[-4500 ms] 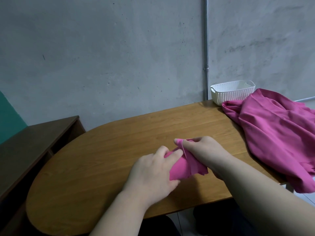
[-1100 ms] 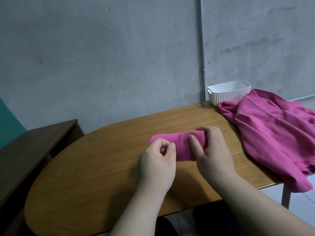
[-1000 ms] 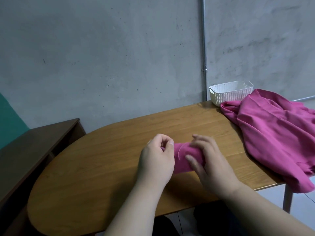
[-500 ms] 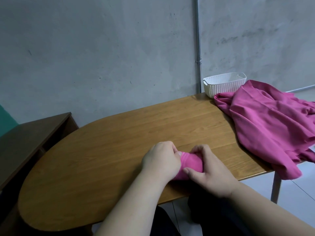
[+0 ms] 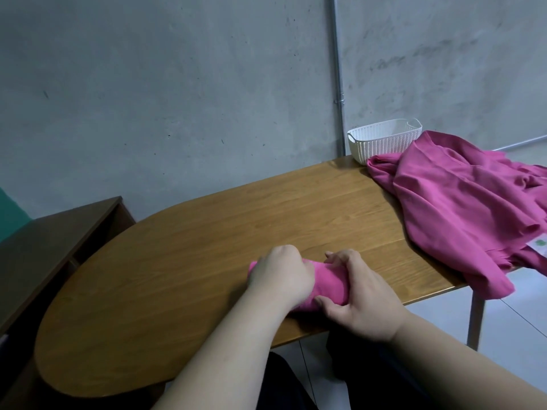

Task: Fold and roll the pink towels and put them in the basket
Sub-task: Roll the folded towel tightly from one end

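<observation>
A rolled pink towel (image 5: 327, 281) lies on the wooden table (image 5: 207, 238) near its front edge. My left hand (image 5: 281, 276) grips the roll's left part, its fingers curled over it. My right hand (image 5: 358, 294) holds the right part, thumb under the near side and fingers over the far side. Most of the roll is hidden by both hands. A heap of loose pink towels (image 5: 461, 202) covers the table's right end and hangs over its edge. The white woven basket (image 5: 384, 140) stands at the far right corner, behind the heap.
A grey concrete wall with a vertical metal pipe (image 5: 337, 72) rises behind the table. A dark wooden shelf unit (image 5: 50, 241) stands to the left, lower than the tabletop. White floor tiles show under the table's right end, beside a metal leg (image 5: 475, 318).
The roll has come nearer to the table's front edge. My left hand went from pinching beside it to gripping it, and my right hand closed round its right part.
</observation>
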Motion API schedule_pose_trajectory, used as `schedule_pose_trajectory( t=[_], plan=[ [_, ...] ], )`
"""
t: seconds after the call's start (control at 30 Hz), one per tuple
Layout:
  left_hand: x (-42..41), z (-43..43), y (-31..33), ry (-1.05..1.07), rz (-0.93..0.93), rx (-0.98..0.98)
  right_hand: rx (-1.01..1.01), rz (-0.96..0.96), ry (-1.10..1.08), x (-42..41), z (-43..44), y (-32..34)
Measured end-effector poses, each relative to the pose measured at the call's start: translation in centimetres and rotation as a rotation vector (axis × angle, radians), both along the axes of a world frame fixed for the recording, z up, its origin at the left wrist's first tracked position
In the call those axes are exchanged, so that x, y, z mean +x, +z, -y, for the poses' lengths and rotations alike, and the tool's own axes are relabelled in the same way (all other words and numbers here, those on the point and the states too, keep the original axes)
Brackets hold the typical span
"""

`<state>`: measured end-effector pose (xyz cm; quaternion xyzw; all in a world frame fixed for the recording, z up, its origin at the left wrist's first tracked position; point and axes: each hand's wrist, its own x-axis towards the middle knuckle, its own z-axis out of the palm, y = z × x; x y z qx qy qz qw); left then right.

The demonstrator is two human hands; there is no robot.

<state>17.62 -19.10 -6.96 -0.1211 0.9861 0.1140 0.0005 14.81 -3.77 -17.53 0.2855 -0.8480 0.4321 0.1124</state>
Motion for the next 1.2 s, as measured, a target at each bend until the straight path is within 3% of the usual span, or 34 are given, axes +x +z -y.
schedule_pose_trajectory(
  t=[0.17, 0.3, 0.47, 0.6, 0.77, 0.93, 1.07, 1.2],
  plan=[
    [0.3, 3.0, -0.5, 0.115, -0.132, 0.033, -0.016, 0.055, -0.013, -0.2, -0.4, 0.2],
    [0.9, 2.7, -0.8, 0.028, -0.163, -0.057, 0.004, 0.008, 0.027, -0.2, -0.4, 0.4],
    [1.1, 3.4, -1.8, -0.179, -0.373, -0.044, -0.041, 0.091, 0.029, -0.6, -0.1, 1.0],
    [1.6, 4.8, -3.0, -0.394, -0.198, -0.013, -0.202, 0.238, -0.052, -1.6, 0.5, 1.5],
    [0.3, 6.6, -4.2, -0.367, -0.119, -0.131, -0.242, 0.364, -0.184, -3.7, 1.7, 3.2],
    [-0.9, 7.8, -4.9, -0.279, -0.132, 0.123, -0.246, 0.462, -0.338, -6.4, 1.1, 4.6],
    [-2.5, 7.6, -5.7, -0.152, -0.171, 0.478, -0.333, 0.551, -0.400, -8.3, 0.4, 5.1],
    [-5.5, 6.4, -5.1, -0.127, -0.296, 0.707, -0.530, 0.531, -0.241, -9.0, 0.0, 6.4]
  ],
)
